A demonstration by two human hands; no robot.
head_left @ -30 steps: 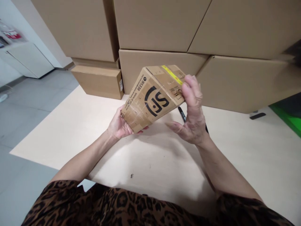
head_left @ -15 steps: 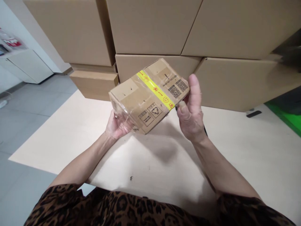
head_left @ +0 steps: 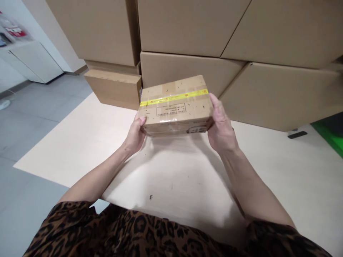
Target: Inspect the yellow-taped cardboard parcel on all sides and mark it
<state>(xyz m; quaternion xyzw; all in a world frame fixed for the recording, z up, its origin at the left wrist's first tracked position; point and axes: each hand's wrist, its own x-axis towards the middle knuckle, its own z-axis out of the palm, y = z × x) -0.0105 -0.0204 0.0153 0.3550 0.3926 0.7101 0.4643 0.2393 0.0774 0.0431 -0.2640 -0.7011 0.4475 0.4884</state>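
Note:
Between my two hands is a small cardboard box (head_left: 174, 107), held above the pale table (head_left: 171, 178). A yellow tape strip with red print runs across its top, and below it is a printed rectangle with small lettering. The side facing me shows part of a dark logo and shiny clear tape. My left hand (head_left: 136, 134) grips the near left corner, thumb on top, with its other fingers hidden under the box. My right hand (head_left: 221, 125) clasps the right end, its fingers along that side and partly hidden.
Large cardboard boxes (head_left: 187, 28) are stacked along the back of the table. A flatter carton (head_left: 115, 87) stands at the back left. On the right lies a small black object (head_left: 297, 135), near a green surface (head_left: 328, 137). Grey floor tiles (head_left: 34, 125) show past the left edge.
The small box has been turned, so a different face with the yellow tape running lengthwise now points up. My right hand has closed onto its right end; my left thumb has come on top.

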